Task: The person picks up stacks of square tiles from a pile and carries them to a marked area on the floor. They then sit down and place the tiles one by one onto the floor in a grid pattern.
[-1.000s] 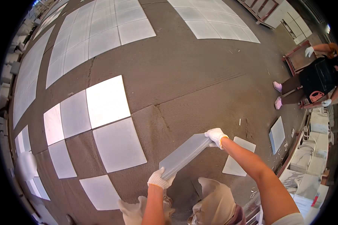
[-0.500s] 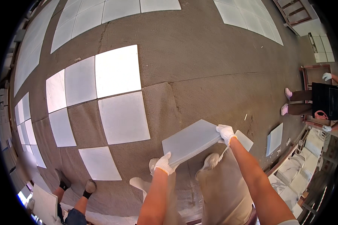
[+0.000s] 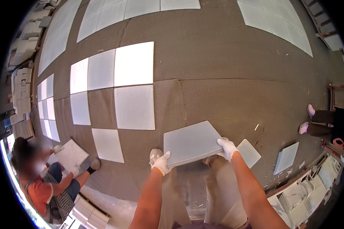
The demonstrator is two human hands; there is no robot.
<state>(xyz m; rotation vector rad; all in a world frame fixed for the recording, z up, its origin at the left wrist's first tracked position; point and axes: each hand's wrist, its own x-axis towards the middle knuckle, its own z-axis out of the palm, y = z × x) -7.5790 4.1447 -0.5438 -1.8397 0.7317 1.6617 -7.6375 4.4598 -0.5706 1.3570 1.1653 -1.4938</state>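
Note:
Between my two hands is a small stack of grey tiles [image 3: 193, 141], held above the floor in front of my legs. The layered near edge shows more than one tile; I cannot tell how many. My left hand [image 3: 161, 163], in a white knit glove, grips the stack's near left corner. At the right end, my gloved right hand [image 3: 228, 148] is closed on the edge, fingers partly hidden underneath. Just right of that hand, a pale tile [image 3: 249, 153] lies on the floor. Ahead and to the left, a grey tile [image 3: 134, 107] lies flat among others laid in a stepped pattern.
At the left, a crouching co-worker in an orange shirt holds a pale tile [image 3: 71, 155]. Another person's legs [image 3: 320, 129] stand at the far right. A short tile stack [image 3: 286, 158] and a crate of slabs [image 3: 307, 187] are at the right. More tile rows [image 3: 275, 23] cover the far floor.
My view has swung left, showing more of the crouching co-worker. The tile stack in my hands has turned and now lies more squarely across my front. Both hands still hold it.

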